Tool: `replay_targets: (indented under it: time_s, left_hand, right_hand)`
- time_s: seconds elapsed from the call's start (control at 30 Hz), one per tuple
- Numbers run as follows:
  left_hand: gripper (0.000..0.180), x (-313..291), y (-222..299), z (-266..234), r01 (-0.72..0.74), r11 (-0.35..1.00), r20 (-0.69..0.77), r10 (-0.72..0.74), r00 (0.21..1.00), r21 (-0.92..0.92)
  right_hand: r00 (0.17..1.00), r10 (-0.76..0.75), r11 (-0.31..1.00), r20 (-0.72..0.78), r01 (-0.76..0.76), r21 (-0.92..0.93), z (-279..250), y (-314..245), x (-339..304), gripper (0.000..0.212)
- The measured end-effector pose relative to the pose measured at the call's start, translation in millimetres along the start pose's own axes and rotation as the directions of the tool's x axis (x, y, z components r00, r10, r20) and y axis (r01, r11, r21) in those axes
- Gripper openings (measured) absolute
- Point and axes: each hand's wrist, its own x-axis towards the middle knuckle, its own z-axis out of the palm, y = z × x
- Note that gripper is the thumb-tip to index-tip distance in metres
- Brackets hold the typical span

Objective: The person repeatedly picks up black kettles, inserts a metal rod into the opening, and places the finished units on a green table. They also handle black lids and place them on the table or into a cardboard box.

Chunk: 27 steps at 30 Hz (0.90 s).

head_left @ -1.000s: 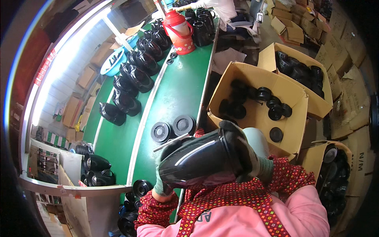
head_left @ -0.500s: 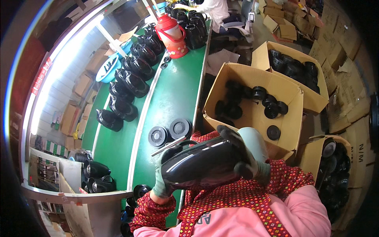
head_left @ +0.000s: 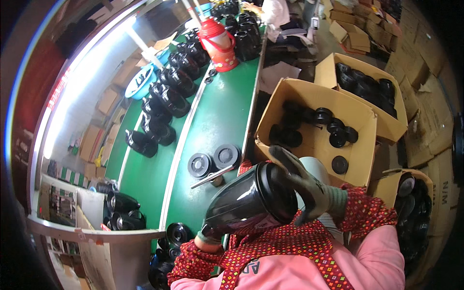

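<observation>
A glossy black jug (head_left: 241, 203) lies tilted across my lap, its round dark end (head_left: 275, 191) toward my right. My left hand grips it from behind and below; the jug covers most of that hand, and its cuff (head_left: 209, 237) shows at the lower left. My gloved right hand (head_left: 311, 188) is at the round end, fingers stretched out and apart, thumb below. A thin metal bar (head_left: 211, 177) juts out beyond the jug's upper side; whether my left hand holds it is hidden. Two round black discs (head_left: 199, 165) sit side by side on the green table just past it.
Black jugs (head_left: 169, 99) stand in a row along the green table (head_left: 217, 116), with a red thermos flask (head_left: 217, 46) farther back. On my right are cardboard boxes (head_left: 270, 116) of black round parts. More black jugs (head_left: 123, 210) sit at the left. A person in white (head_left: 274, 13) sits at the far end.
The jug has turned so its round end faces right and up. My right hand has opened out from gripping its side to lying at that end. My view has shifted slightly.
</observation>
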Motion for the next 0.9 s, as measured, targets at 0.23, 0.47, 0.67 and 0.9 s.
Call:
replay_targets:
  time_s: [0.23, 0.47, 0.67, 0.9]
  left_hand:
    - [0.043, 12.4, -19.2, 16.7, 0.176, 0.981, 0.133, -0.165, 0.977, -0.081]
    - [0.054, 23.1, -5.7, 2.2, 0.096, 0.995, -0.008, -0.096, 0.995, -0.029]
    - [0.065, 20.0, 23.5, -10.8, -0.024, 0.984, -0.172, 0.054, 0.984, 0.175]
    - [0.056, 23.8, 15.2, 4.5, -0.186, 0.52, 0.011, 0.321, 0.947, 0.834]
  right_hand:
    - [0.926, -0.218, 0.945, 0.307, 0.279, -0.172, -5.5, -12.4, 22.3, 0.092]
    - [0.973, -0.134, 0.977, -0.19, 0.097, -0.191, 14.7, 4.8, -1.6, 0.077]
    - [0.779, 0.447, 0.846, -0.439, -0.21, 0.489, 40.8, 28.5, -24.8, 0.057]
    - [0.793, 0.53, 0.659, -0.3, -0.162, 0.734, 27.6, 114.4, -91.8, 0.063]
